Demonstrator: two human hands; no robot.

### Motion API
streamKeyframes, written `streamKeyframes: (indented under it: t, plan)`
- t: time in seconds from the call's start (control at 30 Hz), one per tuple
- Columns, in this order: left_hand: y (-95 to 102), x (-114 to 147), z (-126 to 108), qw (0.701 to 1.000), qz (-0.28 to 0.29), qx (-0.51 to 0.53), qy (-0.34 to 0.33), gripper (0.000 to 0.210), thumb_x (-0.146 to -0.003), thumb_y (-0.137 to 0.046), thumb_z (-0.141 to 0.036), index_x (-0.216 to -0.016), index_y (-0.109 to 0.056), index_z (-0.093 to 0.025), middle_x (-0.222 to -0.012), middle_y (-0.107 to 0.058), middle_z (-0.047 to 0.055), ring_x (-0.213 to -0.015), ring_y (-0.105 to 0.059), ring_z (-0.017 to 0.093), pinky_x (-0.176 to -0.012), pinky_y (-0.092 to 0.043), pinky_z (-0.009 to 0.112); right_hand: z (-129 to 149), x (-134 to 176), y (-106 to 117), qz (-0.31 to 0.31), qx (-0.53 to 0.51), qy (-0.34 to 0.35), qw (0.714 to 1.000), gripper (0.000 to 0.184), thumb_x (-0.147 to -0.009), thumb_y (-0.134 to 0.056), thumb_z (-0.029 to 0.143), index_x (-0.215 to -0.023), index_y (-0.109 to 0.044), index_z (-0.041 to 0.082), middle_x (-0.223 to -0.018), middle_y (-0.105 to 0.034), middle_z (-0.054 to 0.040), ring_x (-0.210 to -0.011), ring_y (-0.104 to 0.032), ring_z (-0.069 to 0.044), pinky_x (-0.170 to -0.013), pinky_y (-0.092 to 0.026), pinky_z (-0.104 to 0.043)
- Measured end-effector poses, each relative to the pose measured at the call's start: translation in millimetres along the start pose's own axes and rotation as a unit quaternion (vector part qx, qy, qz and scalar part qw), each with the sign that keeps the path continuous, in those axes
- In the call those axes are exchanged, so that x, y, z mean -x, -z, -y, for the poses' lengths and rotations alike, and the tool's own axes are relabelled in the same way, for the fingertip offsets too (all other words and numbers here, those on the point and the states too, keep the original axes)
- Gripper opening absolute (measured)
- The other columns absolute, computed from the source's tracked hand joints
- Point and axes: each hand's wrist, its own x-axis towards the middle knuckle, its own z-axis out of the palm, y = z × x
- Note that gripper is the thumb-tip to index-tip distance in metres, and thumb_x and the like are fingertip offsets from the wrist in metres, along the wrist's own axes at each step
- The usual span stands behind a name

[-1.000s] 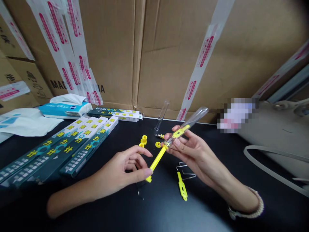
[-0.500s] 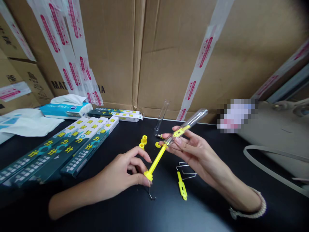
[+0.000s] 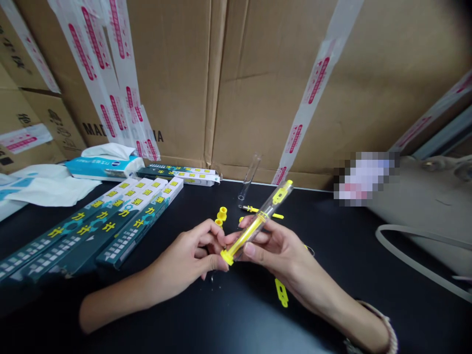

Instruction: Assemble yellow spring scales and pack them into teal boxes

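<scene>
My left hand (image 3: 188, 253) pinches the round yellow end cap (image 3: 227, 256) of a yellow plastic rod (image 3: 248, 235). Around that rod sits a clear plastic tube (image 3: 270, 206), gripped by my right hand (image 3: 283, 246) in thumb and fingers. The tube slants up to the right, and a yellow slotted piece (image 3: 280, 194) shows inside its upper end. Below my right hand lies another yellow slotted piece (image 3: 281, 293), partly covered. A thin metal hook end shows just under my left fingertips, mostly hidden.
Beyond my hands lie yellow caps (image 3: 221, 214), a spring rod with a yellow strip (image 3: 275, 214) and a second clear tube (image 3: 250, 178). Several spring-scale boxes (image 3: 142, 221) and a tissue pack (image 3: 105, 167) are at left. A pale bag (image 3: 427, 196) stands at right; cardboard boxes (image 3: 258, 88) form the back.
My right hand has moved down and left, sliding the clear tube over the yellow rod toward the end cap. The slotted piece now sits near the tube's far end.
</scene>
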Motion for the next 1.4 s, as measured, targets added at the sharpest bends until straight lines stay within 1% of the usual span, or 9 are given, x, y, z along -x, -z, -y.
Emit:
streamKeyframes:
  t: [0.27, 0.47, 0.7, 0.83, 0.97, 1.03, 1.13, 1.3, 1.4]
  plan:
    - [-0.9, 0, 2, 0.999, -0.006, 0.024, -0.023, 0.023, -0.073, -0.071, -0.018, -0.083, -0.05, -0.021, -0.074, -0.059, -0.007, -0.061, -0.059, 0.009, -0.047, -0.043, 0.017, 0, 0, -7, -0.032, 0.03, 0.005, 0.999, 0.032, -0.08, -0.087, 0.028, -0.104, -0.067, 0.022, -0.1, -0.08, -0.0038, -0.098, -0.076, -0.02, -0.096, -0.058, -0.036]
    - [-4.0, 1, 8, 0.998, -0.028, 0.013, -0.055, 0.016, -0.078, -0.057, -0.013, -0.085, -0.046, -0.023, -0.071, -0.06, -0.007, -0.06, -0.061, 0.01, -0.046, -0.044, 0.016, -9, 0, -10, -0.045, 0.024, 0.007, 0.999, 0.032, -0.08, -0.087, 0.029, -0.103, -0.067, 0.021, -0.098, -0.08, -0.0037, -0.095, -0.076, -0.017, -0.093, -0.057, -0.03]
    - [-1.5, 4, 17, 0.994, -0.023, -0.066, -0.087, 0.017, -0.084, -0.048, -0.008, -0.091, -0.048, -0.023, -0.075, -0.058, -0.007, -0.053, -0.05, 0.007, -0.049, -0.042, 0.018, -16, -3, -20, -0.053, -0.049, -0.014, 0.997, 0.037, -0.074, -0.092, 0.031, -0.1, -0.068, 0.022, -0.096, -0.078, -0.001, -0.085, -0.076, -0.015, -0.079, -0.062, -0.025]
    - [-0.1, 2, 18, 0.996, -0.009, -0.043, -0.078, 0.012, -0.09, -0.055, -0.014, -0.094, -0.049, -0.024, -0.077, -0.059, -0.006, -0.059, -0.054, 0.009, -0.051, -0.045, 0.018, -13, -2, -24, -0.07, -0.061, -0.034, 0.995, 0.04, -0.07, -0.094, 0.032, -0.098, -0.068, 0.022, -0.093, -0.076, 0.0007, -0.083, -0.076, -0.014, -0.079, -0.063, -0.025]
    - [1.5, 3, 11, 0.995, 0.005, -0.067, -0.072, 0.017, -0.095, -0.062, -0.036, -0.093, -0.054, -0.021, -0.077, -0.062, -0.002, -0.063, -0.06, 0.013, -0.053, -0.048, 0.023, -8, -3, -21, -0.089, -0.046, -0.01, 0.995, 0.037, -0.069, -0.094, 0.031, -0.096, -0.07, 0.021, -0.093, -0.073, 0.0012, -0.083, -0.075, -0.015, -0.076, -0.066, -0.025]
    - [2.8, 5, 6, 0.988, 0.032, -0.116, -0.093, 0.03, -0.1, -0.053, -0.048, -0.091, -0.059, -0.019, -0.076, -0.064, -0.001, -0.063, -0.059, 0.013, -0.057, -0.048, 0.025, -8, -4, -17, -0.095, -0.022, 0.008, 0.995, 0.036, -0.071, -0.092, 0.031, -0.098, -0.071, 0.021, -0.089, -0.071, 0.0014, -0.072, -0.074, -0.014, -0.062, -0.067, -0.023]
    - [4.3, 11, -1, 0.98, 0.068, -0.148, -0.117, 0.046, -0.107, -0.036, -0.053, -0.092, -0.064, -0.02, -0.084, -0.066, 0.002, -0.073, -0.059, 0.015, -0.067, -0.048, 0.026, -9, -7, -12, -0.078, -0.003, 0.016, 0.997, 0.037, -0.073, -0.091, 0.031, -0.101, -0.07, 0.02, -0.079, -0.068, 0.0027, -0.053, -0.067, -0.012, -0.04, -0.059, -0.018]
    - [3.9, 18, -2, 0.979, 0.052, -0.178, -0.087, 0.045, -0.108, -0.031, -0.053, -0.09, -0.059, -0.023, -0.084, -0.059, -0.001, -0.078, -0.054, 0.016, -0.076, -0.046, 0.027, -4, -6, -13, -0.031, -0.023, -0.011, 0.999, 0.042, -0.074, -0.09, 0.032, -0.108, -0.069, 0.019, -0.065, -0.063, 0.0053, -0.049, -0.066, -0.013, -0.032, -0.05, -0.014]
    - [2.6, 18, 0, 0.984, 0.043, -0.158, -0.072, 0.05, -0.108, -0.025, -0.055, -0.085, -0.054, -0.022, -0.082, -0.056, -0.001, -0.077, -0.052, 0.016, -0.076, -0.045, 0.028, 5, -4, -11, -0.078, -0.04, 0.015, 0.996, 0.045, -0.082, -0.084, 0.034, -0.122, -0.067, 0.021, -0.072, -0.066, 0.0032, -0.048, -0.058, -0.009, -0.029, -0.045, -0.012]
